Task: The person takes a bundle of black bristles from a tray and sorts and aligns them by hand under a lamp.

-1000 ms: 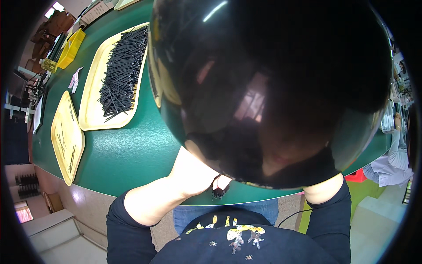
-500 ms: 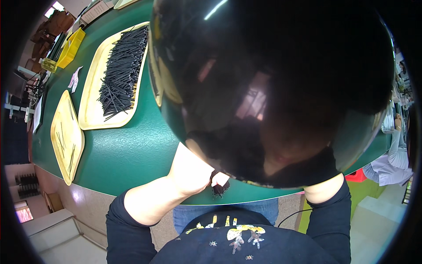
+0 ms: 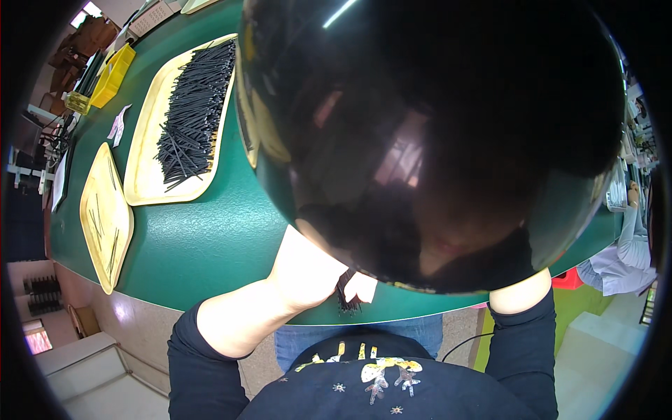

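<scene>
Near the table's front edge my left hand (image 3: 308, 271) is closed round a bundle of thin black sticks (image 3: 348, 299); their lower ends poke out beneath it. Pale fingertips (image 3: 360, 288) show beside the bundle, though whose hand they belong to is hard to tell. A big, glossy black rounded object (image 3: 448, 154) hangs over the work and covers part of my left hand. Behind it my right hand is hidden; only the right forearm (image 3: 521, 292) shows below its rim.
A cream tray (image 3: 145, 175) full of similar black sticks lies at the left on the green table (image 3: 203, 245). Beside it is a smaller cream tray (image 3: 126, 234) with a few sticks. Farther back stands a yellow bin (image 3: 114, 75). Another person's sleeve (image 3: 632, 238) shows at the far right.
The pale fingertips by the bundle have shifted slightly right, and more of the sticks shows between them and my left hand. My right forearm has moved slightly.
</scene>
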Motion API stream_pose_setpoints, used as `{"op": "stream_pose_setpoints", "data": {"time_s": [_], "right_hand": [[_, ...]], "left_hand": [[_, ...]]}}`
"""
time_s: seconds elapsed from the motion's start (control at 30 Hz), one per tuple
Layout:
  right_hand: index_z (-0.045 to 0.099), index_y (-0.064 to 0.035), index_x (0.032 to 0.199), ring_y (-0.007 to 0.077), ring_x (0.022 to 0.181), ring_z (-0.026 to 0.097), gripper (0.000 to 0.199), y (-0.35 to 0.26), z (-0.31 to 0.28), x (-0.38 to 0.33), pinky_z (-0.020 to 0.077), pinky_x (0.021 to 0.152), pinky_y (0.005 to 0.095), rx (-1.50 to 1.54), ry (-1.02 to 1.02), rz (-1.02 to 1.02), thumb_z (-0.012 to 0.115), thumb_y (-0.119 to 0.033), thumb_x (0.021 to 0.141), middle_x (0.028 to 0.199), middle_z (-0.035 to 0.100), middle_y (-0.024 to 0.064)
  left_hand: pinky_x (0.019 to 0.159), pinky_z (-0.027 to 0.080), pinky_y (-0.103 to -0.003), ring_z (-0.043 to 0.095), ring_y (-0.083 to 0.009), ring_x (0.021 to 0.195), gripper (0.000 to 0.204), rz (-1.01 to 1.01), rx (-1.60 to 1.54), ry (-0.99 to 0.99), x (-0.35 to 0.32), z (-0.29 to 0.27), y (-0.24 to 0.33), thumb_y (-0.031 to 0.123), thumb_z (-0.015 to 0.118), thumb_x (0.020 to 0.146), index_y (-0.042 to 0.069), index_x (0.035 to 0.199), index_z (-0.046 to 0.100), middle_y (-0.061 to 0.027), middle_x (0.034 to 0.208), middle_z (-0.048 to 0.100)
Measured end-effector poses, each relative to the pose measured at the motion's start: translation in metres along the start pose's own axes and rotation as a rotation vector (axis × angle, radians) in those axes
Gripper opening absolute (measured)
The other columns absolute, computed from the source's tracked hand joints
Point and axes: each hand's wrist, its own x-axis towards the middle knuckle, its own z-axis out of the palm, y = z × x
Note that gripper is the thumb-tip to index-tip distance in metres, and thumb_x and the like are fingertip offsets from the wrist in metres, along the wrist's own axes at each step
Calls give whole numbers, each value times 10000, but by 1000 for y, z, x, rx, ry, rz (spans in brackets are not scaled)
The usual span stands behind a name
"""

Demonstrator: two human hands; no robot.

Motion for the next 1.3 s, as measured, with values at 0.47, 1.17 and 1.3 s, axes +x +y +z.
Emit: {"op": "stream_pose_setpoints", "data": {"time_s": [0.47,1.17,1.3], "right_hand": [[285,7,1210,188,792,569,677,2,2,1,463,711,286,7,2,-8,662,-43,650,1020,533,153],[328,9,1181,190,815,569,642,3,1,3,460,729,290,0,0,-13,672,-55,643,1019,539,152],[336,9,1176,190,820,569,636,2,2,4,459,732,290,0,-4,-16,674,-57,641,1018,540,151]], "left_hand": [[433,448,-234,570,-124,475,33,248,1060,60,4,-1,-2,21,635,622,18,638,606,-70,569,597],[481,486,-369,577,-292,530,107,-184,-193,118,-4,-7,-19,-114,616,631,-77,637,516,-202,553,528],[516,495,-396,587,-309,551,117,-84,-548,103,-9,-10,-33,-77,635,652,-78,635,519,-217,570,536]]}}
